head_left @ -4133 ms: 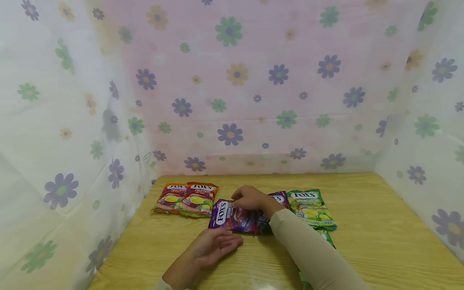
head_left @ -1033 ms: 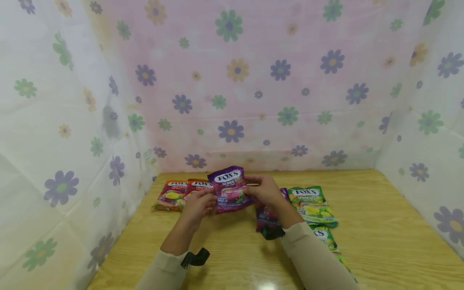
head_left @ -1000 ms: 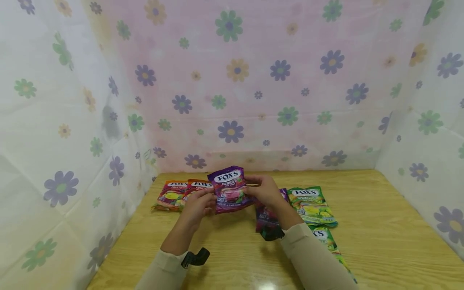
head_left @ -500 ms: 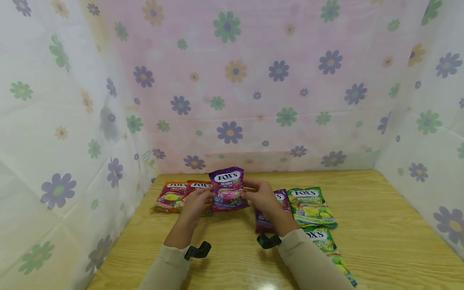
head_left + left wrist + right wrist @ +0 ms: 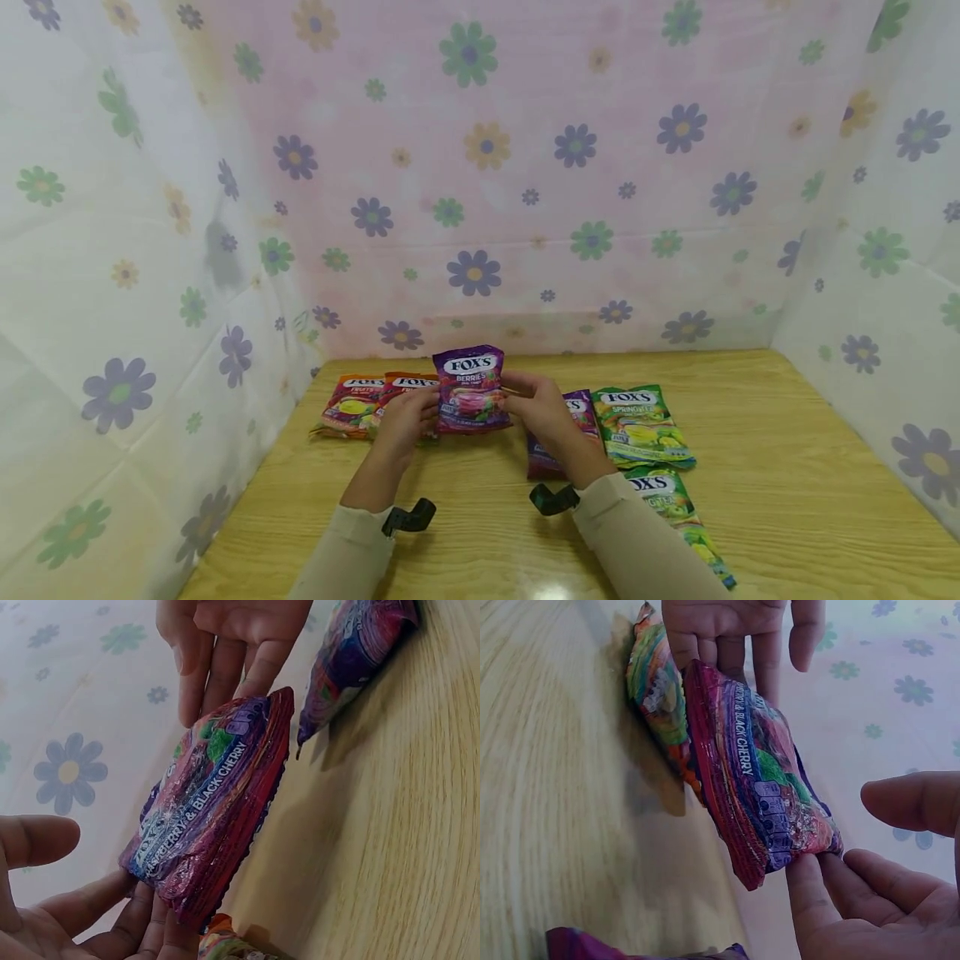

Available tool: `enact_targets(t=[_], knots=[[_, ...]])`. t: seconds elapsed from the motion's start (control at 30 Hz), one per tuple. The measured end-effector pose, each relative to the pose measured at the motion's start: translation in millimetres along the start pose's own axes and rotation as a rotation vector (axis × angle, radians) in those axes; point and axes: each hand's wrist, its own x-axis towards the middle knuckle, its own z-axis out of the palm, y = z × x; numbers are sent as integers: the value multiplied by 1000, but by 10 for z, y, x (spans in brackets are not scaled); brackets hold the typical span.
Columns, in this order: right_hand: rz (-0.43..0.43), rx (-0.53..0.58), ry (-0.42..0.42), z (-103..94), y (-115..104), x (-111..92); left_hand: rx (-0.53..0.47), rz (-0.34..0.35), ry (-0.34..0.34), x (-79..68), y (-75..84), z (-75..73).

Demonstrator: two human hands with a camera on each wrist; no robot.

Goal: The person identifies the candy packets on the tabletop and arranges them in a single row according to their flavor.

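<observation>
A purple Fox's Berries candy bag (image 5: 471, 390) stands upright, raised between both hands above the table. My left hand (image 5: 403, 427) touches its left side and my right hand (image 5: 547, 410) its right side. In the left wrist view, straight fingers support the candy bag (image 5: 206, 810) from both ends, and the left thumb is apart from it. The right wrist view likewise shows the right thumb clear of the candy bag (image 5: 754, 772). Fingertips behind the bag are hidden. A second purple bag (image 5: 543, 460) lies under the right wrist, partly covered.
Two orange Fox's Fruits bags, one at far left (image 5: 351, 408) and one overlapping it (image 5: 401, 383), lie left of the hands. Two green Spring Tea bags, an upper one (image 5: 641, 429) and a lower one (image 5: 678, 504), lie right. Floral cloth (image 5: 480, 208) encloses the wooden table (image 5: 765, 467).
Four seconds ago the purple bag lay sideways on the table under the right hand. It has since been lifted and turned upright between both hands. Over the last second it straightened slightly.
</observation>
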Motion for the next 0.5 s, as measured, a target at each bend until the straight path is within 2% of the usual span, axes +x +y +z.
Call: enact_targets(t=[0.23, 0.5], knots=[[-6, -31, 12, 3, 67, -2, 12, 10, -17, 15, -36, 13], [15, -33, 7, 9, 116, 9, 29, 9, -5, 23, -80, 22]])
